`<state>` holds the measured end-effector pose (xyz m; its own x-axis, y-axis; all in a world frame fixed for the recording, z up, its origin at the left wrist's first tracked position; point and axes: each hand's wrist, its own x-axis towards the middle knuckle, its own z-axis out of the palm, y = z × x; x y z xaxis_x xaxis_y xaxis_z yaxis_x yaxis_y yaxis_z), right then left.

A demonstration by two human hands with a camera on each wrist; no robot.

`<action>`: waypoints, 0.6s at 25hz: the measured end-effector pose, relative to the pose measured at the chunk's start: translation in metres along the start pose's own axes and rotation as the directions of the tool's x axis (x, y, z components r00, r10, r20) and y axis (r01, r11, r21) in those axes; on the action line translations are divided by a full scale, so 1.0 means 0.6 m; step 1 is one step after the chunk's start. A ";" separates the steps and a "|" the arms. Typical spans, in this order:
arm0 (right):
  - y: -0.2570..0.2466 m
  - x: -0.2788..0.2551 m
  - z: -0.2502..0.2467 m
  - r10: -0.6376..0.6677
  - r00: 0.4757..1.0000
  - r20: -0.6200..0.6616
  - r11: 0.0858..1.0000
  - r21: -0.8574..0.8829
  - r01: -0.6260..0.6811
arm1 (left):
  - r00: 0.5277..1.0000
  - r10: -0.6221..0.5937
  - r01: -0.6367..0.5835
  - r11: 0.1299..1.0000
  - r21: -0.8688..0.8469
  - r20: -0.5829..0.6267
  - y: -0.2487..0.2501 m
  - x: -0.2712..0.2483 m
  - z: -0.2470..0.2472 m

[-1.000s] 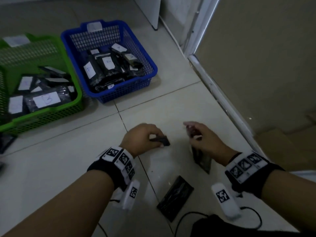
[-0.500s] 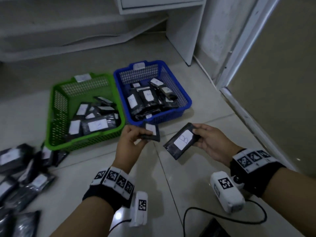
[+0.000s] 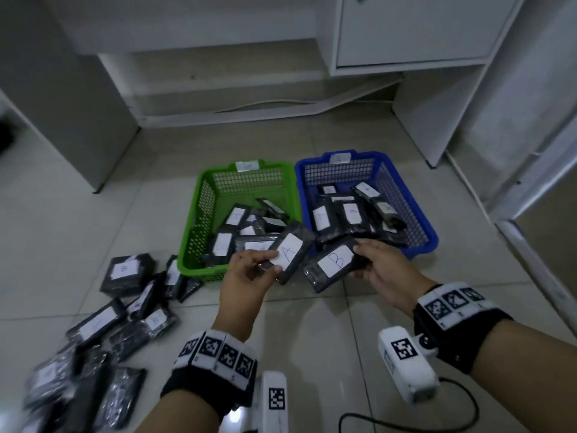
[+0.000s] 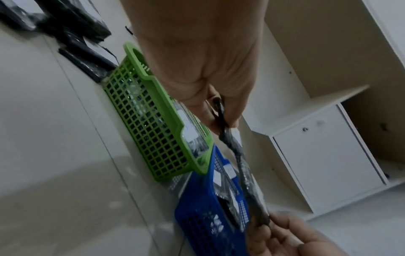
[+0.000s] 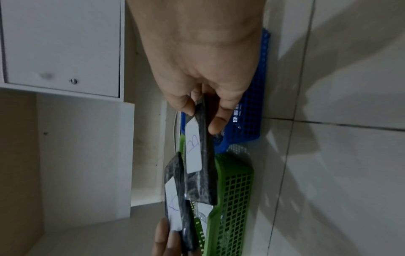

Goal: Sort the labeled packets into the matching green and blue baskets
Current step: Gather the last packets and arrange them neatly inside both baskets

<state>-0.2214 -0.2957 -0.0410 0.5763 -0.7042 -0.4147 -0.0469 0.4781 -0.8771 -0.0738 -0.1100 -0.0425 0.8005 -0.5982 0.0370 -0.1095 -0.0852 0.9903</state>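
My left hand (image 3: pixel 270 262) pinches a black packet labelled A (image 3: pixel 288 251) just above the near right corner of the green basket (image 3: pixel 193 232). My right hand (image 3: pixel 359 259) grips a black packet labelled B (image 3: pixel 332 267) in front of the blue basket (image 3: pixel 421 226). The two packets overlap slightly, labels up. Both baskets hold several labelled packets. In the left wrist view the A packet (image 4: pixel 241 164) shows edge-on between my fingers (image 4: pixel 221 119). The right wrist view shows the B packet (image 5: pixel 194 147) with the A packet (image 5: pixel 175 199) beyond it.
Several loose black packets (image 3: pixel 134 307) lie scattered on the tiled floor at the left. A white cabinet (image 3: pixel 406 32) and low shelves stand behind the baskets. A black cable (image 3: pixel 406 423) curls on the floor by my right wrist. A door frame runs along the right.
Both hands have lifted their packets off the floor, turned the labels up and carried them forward to the near rims of the baskets. The head view has risen.
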 end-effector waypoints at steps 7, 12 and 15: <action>-0.020 0.076 0.163 0.046 0.998 -0.041 0.995 -0.082 -0.049 | 0.932 -0.180 0.039 0.913 -0.407 -0.315 0.001 0.041 -0.079; 0.009 0.097 0.223 0.083 0.997 -0.001 0.980 -0.179 -0.082 | 0.916 -0.204 0.022 0.885 -0.464 -0.346 -0.011 0.041 -0.122; 0.024 0.103 0.230 -0.019 0.996 -0.089 0.921 -0.390 -0.017 | 0.926 -0.205 0.039 0.887 -0.460 -0.316 -0.017 0.047 -0.125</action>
<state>-0.0737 -0.2601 -0.0458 0.5023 -0.7570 -0.4178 -0.3712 0.2476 -0.8949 -0.0062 -0.0662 -0.0415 0.9502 -0.2847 -0.1265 0.2054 0.2671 0.9415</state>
